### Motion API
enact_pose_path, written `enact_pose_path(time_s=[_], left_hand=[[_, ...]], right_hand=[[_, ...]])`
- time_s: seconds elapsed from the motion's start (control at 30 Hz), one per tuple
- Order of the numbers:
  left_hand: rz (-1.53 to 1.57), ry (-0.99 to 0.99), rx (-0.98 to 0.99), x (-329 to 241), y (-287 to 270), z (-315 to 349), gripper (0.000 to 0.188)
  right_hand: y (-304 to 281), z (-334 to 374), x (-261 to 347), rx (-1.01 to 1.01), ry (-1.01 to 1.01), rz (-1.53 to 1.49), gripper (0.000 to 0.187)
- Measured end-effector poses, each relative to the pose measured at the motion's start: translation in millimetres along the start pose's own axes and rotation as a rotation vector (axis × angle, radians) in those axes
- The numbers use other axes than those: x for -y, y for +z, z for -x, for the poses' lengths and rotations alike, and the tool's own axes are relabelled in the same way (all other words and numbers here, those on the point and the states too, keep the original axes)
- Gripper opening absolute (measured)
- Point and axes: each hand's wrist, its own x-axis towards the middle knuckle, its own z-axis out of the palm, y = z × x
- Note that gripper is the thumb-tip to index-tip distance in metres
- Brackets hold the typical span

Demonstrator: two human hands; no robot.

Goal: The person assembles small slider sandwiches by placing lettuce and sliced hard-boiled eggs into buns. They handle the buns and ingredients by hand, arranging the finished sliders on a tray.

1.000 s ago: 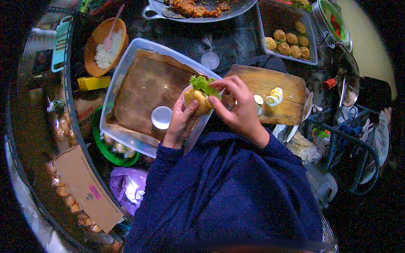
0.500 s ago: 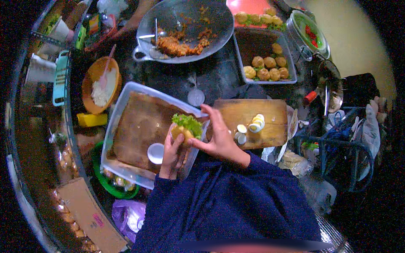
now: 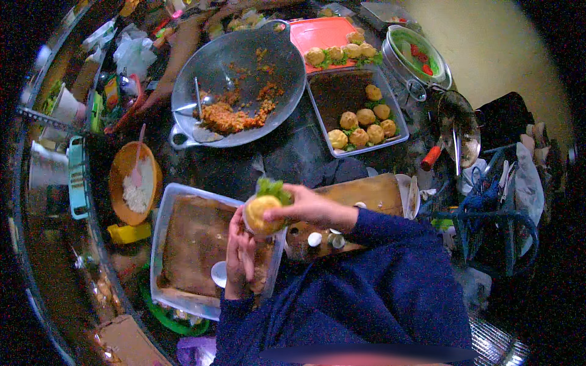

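- Head view: the bun (image 3: 260,215) with lettuce (image 3: 272,190) is above the plastic box (image 3: 157,247), gripped by the right hand (image 3: 307,207).
- Left hand (image 3: 240,245), which held it earlier, is now half open just beneath; the weight seems passed to the right.

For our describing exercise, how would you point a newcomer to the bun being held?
Find the big grey wok, then the brown-lined clear box below it. Over the box's upper right corner, between the left hand and right hand, is a round golden bun. Unlike the buns grouped farther up, it alone is held, with green lettuce at its top.
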Motion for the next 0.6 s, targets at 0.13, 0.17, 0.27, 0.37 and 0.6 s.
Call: enact_pose_path(time_s=[0.13,0.17,0.27,0.37,0.6], left_hand=[[0.006,-0.004,0.017,-3,-30,-14,0.072],[0.015,-0.012,-0.041,-3,-37,-16,0.072],[0.018,-0.01,-0.156,-6,-57,-23,0.074],[-0.029,0.043,-0.155,-9,-68,-29,0.073],[-0.039,0.045,-0.287,-8,-75,-41,0.073]], right_hand=[[-93,-22,68,-0.028,-0.185,-0.235,0.05],[-126,-32,91,0.046,-0.363,-0.158,0.048],[-224,-82,149,-0.173,-0.521,0.084,0.049],[-319,-138,184,-0.568,-0.488,0.23,0.044],[-430,-241,187,-0.707,-0.309,0.16,0.028]])
